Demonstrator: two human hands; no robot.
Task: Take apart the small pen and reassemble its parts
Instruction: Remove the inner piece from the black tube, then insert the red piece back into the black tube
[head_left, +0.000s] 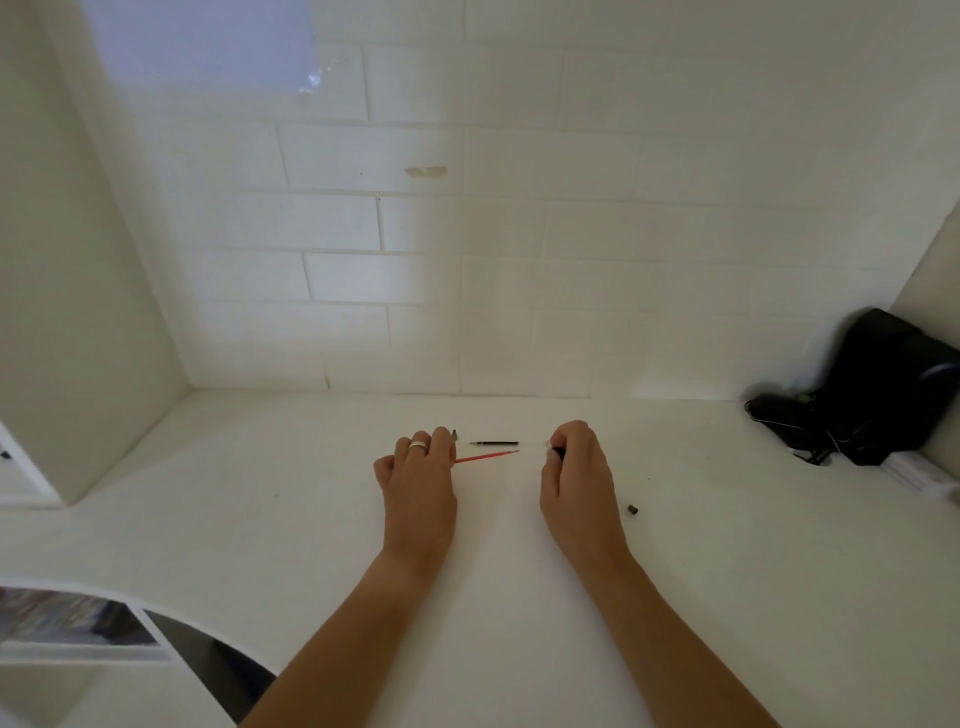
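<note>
Pen lying in pieces on the white table, strung out in the gap between the two hands. Red refill with its long axis running hand to hand, slightly tilted: one end tucked under the fingertips of the left hand, the pointed end aimed toward the right hand but stopping short of it. Black refill just beyond the red one, nearly parallel, touched by neither hand, a little closer to the right. Left hand palm-down, fingers curled narrow, pinching or pinning the red refill's end; a tiny dark piece, perhaps the tip cone, just past its fingertips. Right hand closed narrow around what looks like the clear barrel, with a dark bit showing inside the curl; open end seemingly pointing at the left hand, though too faint and small to be sure. Small black cap-like piece lying apart, outward of the right wrist and nearer the body. Probable hinge of the next move: both refills and the barrel share roughly one line, so a straight slide along that axis, left hand toward right, should bring the red point to the barrel mouth. Black pouch with cables well off beyond the right hand, out of play.
</note>
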